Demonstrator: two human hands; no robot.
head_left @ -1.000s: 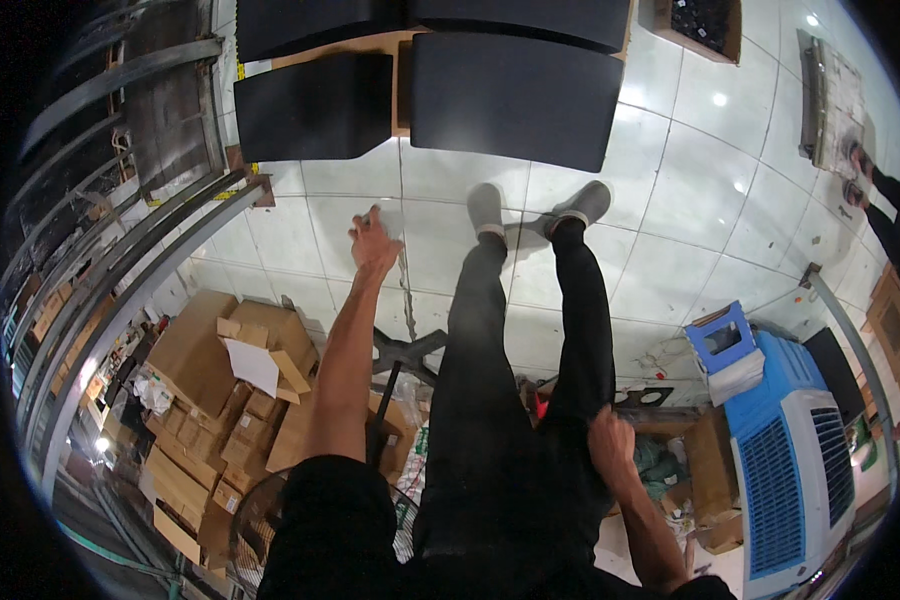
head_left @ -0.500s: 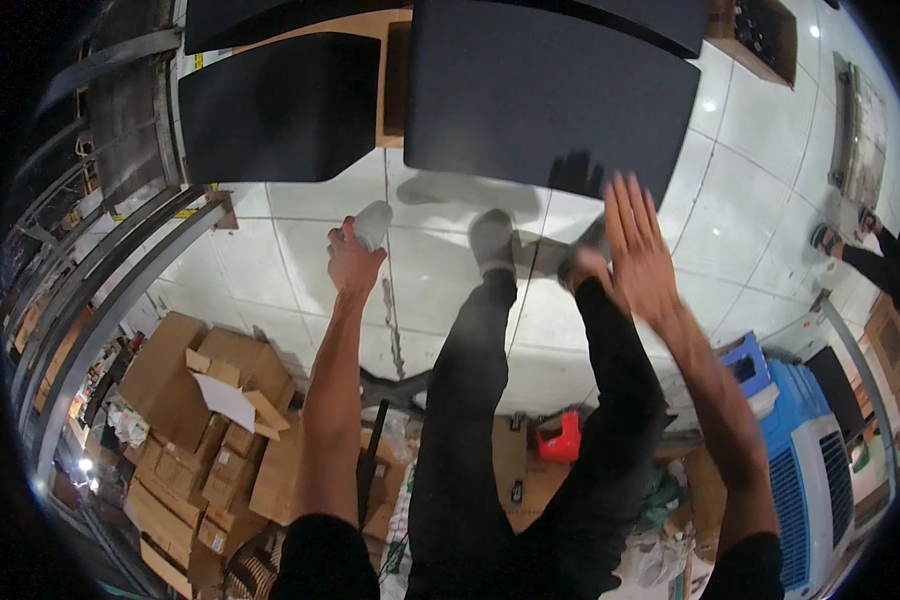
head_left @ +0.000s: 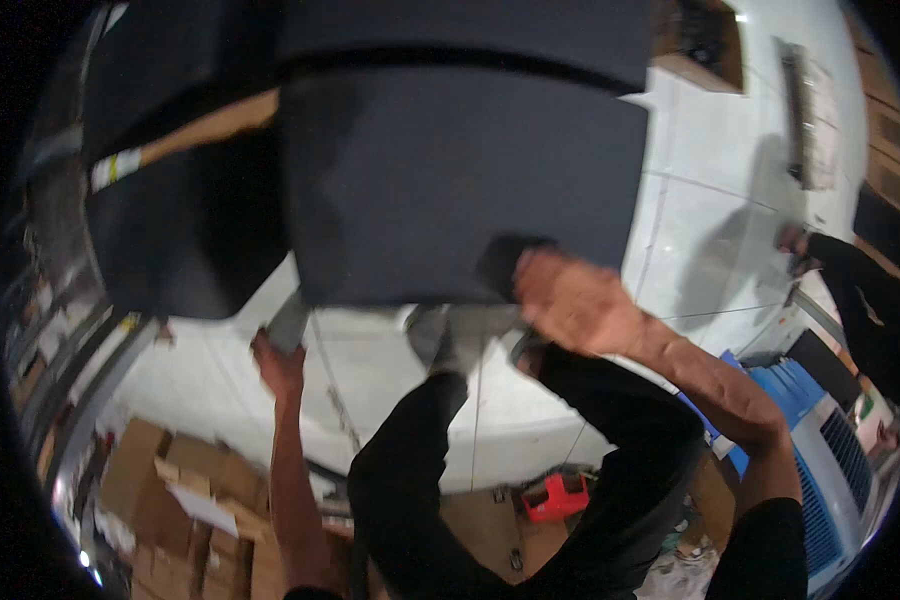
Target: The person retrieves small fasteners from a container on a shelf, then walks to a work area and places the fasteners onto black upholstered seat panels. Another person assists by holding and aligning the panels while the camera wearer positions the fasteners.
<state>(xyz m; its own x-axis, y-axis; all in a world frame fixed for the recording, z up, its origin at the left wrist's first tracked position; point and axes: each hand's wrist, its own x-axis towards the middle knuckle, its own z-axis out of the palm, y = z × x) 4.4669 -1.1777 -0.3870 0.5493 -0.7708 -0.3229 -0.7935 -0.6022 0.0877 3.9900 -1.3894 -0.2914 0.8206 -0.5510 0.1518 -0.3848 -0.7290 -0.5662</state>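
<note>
Reaching near a black panel (head_left: 460, 180), left hand (head_left: 278, 364), right hand (head_left: 580, 303), each grip's state unclear, yellow-white marking (head_left: 117, 169) blurred

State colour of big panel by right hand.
The panel is dark grey, nearly black; head view.

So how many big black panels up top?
4: near-left panel, near-right panel, far-left panel, far-right panel. More may be hidden beyond the picture's top edge.

four black panels (head_left: 460, 190), ten to one o'clock! wearer's two hands (head_left: 582, 305)! one red object (head_left: 552, 498), five! one cooler (head_left: 828, 470), four!
</note>
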